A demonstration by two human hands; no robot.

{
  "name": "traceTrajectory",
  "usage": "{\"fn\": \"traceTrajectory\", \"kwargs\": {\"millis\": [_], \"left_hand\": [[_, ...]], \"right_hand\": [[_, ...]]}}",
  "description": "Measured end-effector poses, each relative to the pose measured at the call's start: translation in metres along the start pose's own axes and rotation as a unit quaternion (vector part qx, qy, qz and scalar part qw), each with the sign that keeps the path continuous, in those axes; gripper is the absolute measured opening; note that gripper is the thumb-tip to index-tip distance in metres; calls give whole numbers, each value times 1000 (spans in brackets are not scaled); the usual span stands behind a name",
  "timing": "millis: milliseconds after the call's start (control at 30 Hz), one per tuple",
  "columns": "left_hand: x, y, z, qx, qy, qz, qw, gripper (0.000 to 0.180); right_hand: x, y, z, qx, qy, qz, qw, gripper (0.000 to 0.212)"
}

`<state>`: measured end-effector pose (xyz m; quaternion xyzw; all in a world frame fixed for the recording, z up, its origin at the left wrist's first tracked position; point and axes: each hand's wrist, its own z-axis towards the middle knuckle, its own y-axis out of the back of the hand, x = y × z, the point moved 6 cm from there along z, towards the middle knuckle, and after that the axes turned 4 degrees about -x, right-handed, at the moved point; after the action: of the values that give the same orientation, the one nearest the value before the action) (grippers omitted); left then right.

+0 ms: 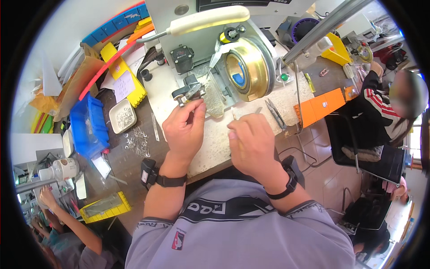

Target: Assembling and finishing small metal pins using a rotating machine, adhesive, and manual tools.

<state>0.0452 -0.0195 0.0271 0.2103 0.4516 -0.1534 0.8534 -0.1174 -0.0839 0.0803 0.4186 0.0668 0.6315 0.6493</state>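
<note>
My left hand (184, 127) is closed in a pinch just below the small metal clamp (193, 88) on the front of a bench machine. Whatever sits between its fingertips is too small to make out. To the right, my right hand (253, 143) is curled closed over the white work surface (208, 150). A thin pale tip (234, 114) shows by its fingers, but its kind is hidden. Behind both hands stands the machine's brass-coloured wheel (251, 67), with a lamp with a long white head (208, 21) above it.
Black-handled snips (276, 114) lie right of my right hand. On the left are a white dish of small metal rings (122, 116), a loose pile of metal pieces (138, 142) and a blue bin (88, 121). An orange rack (320, 106) stands at right. Other people sit on both sides.
</note>
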Motion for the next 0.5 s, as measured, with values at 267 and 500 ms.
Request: {"fn": "traceTrajectory", "kwargs": {"millis": [267,500], "left_hand": [[0,2,0,-3,-8,4,1000,13],[2,0,-1,4,11,-6,1000,14]], "right_hand": [[-20,-18,-31,138,-58,-63,987,24],[-92,32,-42,52,-127,-224,965,12]]}}
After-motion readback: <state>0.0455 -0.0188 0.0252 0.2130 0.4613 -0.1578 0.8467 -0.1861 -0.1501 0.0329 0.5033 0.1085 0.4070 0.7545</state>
